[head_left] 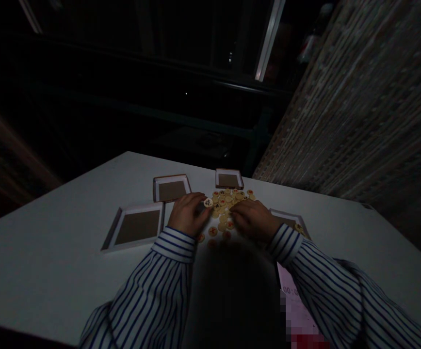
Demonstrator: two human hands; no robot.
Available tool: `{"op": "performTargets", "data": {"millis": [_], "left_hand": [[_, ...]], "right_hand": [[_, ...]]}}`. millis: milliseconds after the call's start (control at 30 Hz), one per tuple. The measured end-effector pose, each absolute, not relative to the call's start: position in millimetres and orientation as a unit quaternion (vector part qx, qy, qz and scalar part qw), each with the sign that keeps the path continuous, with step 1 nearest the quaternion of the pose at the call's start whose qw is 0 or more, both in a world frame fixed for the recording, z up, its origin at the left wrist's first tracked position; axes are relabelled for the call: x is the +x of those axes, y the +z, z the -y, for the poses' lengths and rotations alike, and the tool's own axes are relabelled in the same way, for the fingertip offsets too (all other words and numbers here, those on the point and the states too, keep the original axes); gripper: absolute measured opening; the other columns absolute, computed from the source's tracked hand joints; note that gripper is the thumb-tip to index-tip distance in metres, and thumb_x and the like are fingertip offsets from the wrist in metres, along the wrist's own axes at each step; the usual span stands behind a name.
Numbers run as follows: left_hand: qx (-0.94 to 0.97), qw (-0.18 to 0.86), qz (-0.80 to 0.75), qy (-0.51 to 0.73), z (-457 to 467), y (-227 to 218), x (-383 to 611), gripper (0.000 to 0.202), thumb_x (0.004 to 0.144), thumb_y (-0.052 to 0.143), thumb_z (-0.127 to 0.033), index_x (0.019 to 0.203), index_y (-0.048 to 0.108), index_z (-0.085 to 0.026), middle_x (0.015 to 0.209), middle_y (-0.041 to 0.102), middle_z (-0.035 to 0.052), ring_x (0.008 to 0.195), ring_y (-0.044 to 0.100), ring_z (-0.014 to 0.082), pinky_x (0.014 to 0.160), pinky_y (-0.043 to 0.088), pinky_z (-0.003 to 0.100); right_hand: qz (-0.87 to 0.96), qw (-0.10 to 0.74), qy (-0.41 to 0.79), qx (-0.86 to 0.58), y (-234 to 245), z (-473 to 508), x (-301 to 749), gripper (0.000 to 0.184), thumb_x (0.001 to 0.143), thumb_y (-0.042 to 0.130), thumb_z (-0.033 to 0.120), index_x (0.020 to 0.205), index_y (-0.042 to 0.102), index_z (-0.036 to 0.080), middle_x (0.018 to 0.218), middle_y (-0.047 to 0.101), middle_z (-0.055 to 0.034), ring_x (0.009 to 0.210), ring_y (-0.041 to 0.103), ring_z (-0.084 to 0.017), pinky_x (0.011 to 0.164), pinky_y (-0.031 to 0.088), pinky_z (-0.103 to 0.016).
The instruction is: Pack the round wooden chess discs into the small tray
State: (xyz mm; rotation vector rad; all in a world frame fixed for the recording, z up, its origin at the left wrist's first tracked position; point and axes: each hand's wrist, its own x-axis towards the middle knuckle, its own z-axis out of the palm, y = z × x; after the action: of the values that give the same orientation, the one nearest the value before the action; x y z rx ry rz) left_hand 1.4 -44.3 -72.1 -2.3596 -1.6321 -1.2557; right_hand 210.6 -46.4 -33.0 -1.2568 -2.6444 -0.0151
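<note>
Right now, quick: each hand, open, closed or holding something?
Left hand: closed, holding a round piece at the fingertips.
Right hand: curled at the pile of pieces; whether it grips one cannot be told.

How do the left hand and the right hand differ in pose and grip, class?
The left hand holds one round piece, its marked face showing; the right hand shows none clearly held. The left hand is left of the heap of pieces; the right hand reaches over its right side. Both emerge from striped cuffs.
</note>
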Motion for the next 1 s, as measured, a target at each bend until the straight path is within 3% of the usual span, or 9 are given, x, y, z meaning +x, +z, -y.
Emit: {"op": "performTargets", "data": {"millis": [567,1000], "left_hand": [[-0.753,-0.030,0.480,-0.448,52.3,-63.2,8.0,0.027,0.075,0.053,-0.036,0.092,0.060,-0.016,0.097,0.063,0.0081,0.096,0.056,0.0194,0.087,0.043,0.035],[-0.786,-0.033,0.418,-0.454,56.2,-61.3,14.4,0.022,0.074,0.058,-0.029,0.091,0.059,-0.016,0.093,0.064,0.0070,0.090,0.057,0.0187,0.083,0.046,0.037]], "right_hand": [[0.854,0.227,0.049,-0.466,-16.3,43.1,243.9,0.026,0.083,0.043,0.023,0.097,0.062,0.014,0.096,0.065,-0.0076,0.090,0.058,-0.018,0.082,0.043,-0.032],[0.843,0.239,0.090,-0.473,-25.7,55.8,262.8,0.024,0.083,0.045,0.025,0.096,0.063,0.017,0.096,0.065,-0.0073,0.090,0.059,-0.018,0.083,0.045,-0.034]]}}
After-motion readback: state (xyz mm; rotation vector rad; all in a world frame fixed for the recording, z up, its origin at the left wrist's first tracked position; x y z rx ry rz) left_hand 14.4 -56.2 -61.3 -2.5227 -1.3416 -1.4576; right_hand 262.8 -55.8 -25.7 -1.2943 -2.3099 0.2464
